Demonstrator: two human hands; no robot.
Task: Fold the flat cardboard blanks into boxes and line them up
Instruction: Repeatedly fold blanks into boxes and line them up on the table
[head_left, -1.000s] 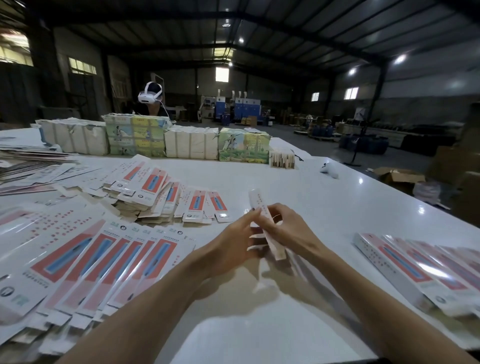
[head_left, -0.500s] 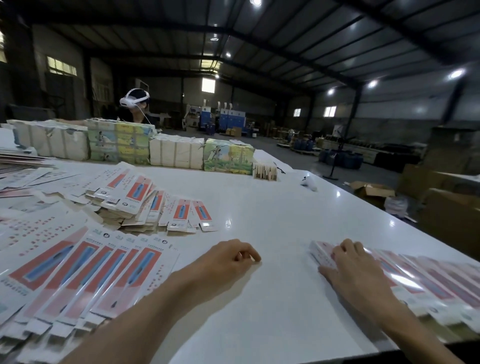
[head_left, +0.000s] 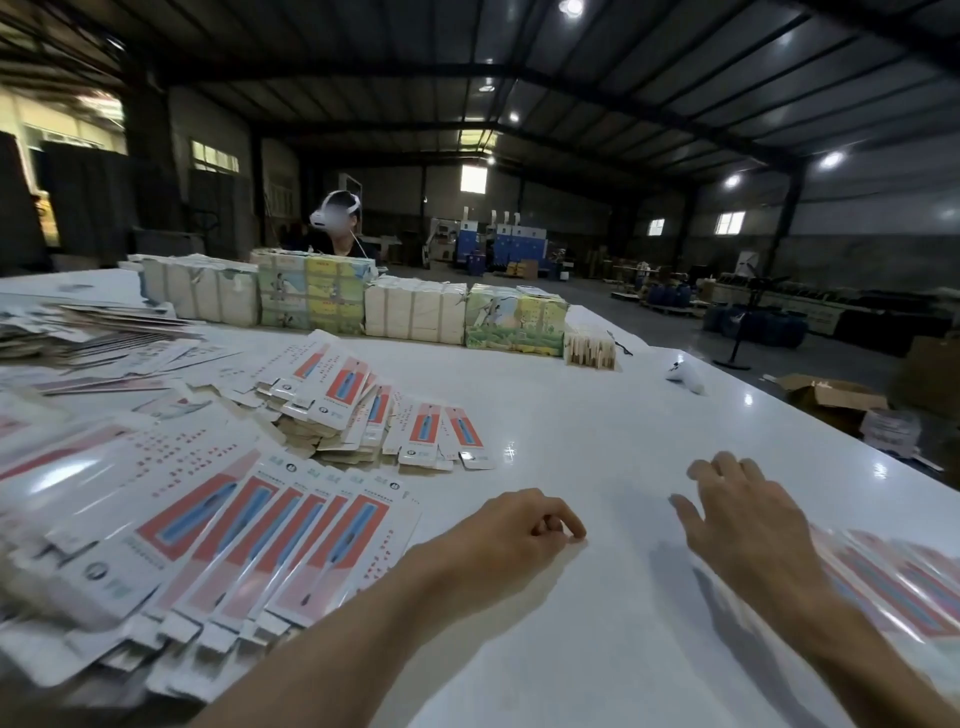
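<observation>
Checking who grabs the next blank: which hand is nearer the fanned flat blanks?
Left. The left hand rests just right of the blanks; the right hand hovers farther right.

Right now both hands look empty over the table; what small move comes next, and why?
Probably reach the left hand left to the fanned flat blanks and slide off the nearest one. The left hand is curled with nothing in it, the right hand hovers open beside the finished boxes lined up at the right, and the white table between them is bare.
</observation>
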